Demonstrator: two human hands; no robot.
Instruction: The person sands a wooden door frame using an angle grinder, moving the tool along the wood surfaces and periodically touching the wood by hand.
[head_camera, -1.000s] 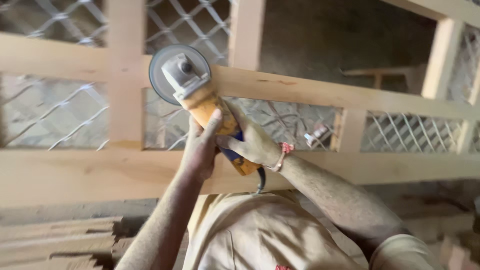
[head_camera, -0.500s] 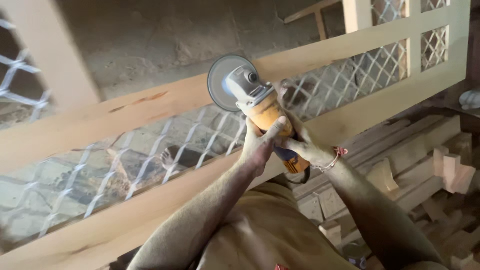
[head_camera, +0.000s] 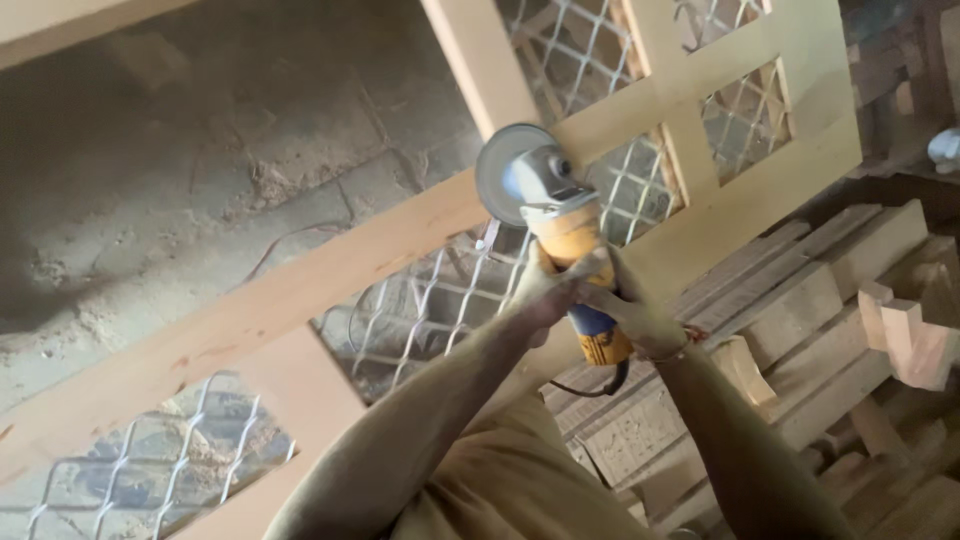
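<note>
Yellow angle grinder (head_camera: 568, 235) — gripped around its body by left hand (head_camera: 545, 292) and right hand (head_camera: 640, 320), both closed; disc (head_camera: 500, 172) was set ahead of the hands, against the wooden frame rail (head_camera: 300, 290), body's long axis pointed up-left.

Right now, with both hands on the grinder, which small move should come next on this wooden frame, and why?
Probably slide the angle grinder a little further along the wooden rail. Its disc sits at the rail, beside the metal mesh. The left hand and right hand both grip the yellow body, so a steady guided pass looks possible.
</note>
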